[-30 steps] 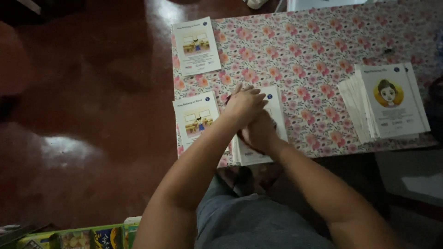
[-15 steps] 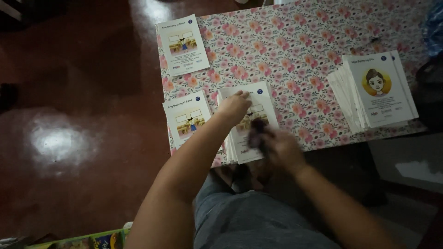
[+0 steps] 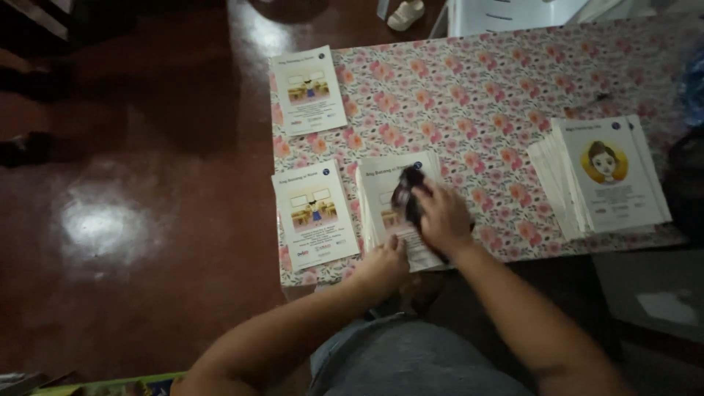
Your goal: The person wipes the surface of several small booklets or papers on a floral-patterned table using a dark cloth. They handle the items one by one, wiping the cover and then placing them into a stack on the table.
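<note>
Head view, looking down at a seated person's two bare forearms reaching to a bench (image 3: 513, 81) covered in a pink floral cloth. The right hand (image 3: 440, 216) is curled shut around a small dark object (image 3: 407, 196), blurred so its kind cannot be told, and holds it over the middle stack of booklets (image 3: 392, 202). The left hand (image 3: 383, 265) lies flat with fingers together, pressing the near edge of that same stack at the bench's front edge; it grips nothing.

Just left of the stack lies a single booklet (image 3: 315, 216) with a white cover and a small classroom drawing. Farther away, near the bench's far left corner, lies another single booklet of the same kind (image 3: 308, 90). Well apart to the right sits a thicker fanned pile of booklets (image 3: 598, 176) whose cover shows a drawn face on a yellow circle.

As a judgement, the work looks early to midway: two booklets appear laid out singly, while the stack under the hands and the pile at right are thick with many left to handle.

Beyond the bench is a glossy dark red floor (image 3: 110, 220) with a bright reflection, and a pale shoe (image 3: 405, 13) at the top edge.
</note>
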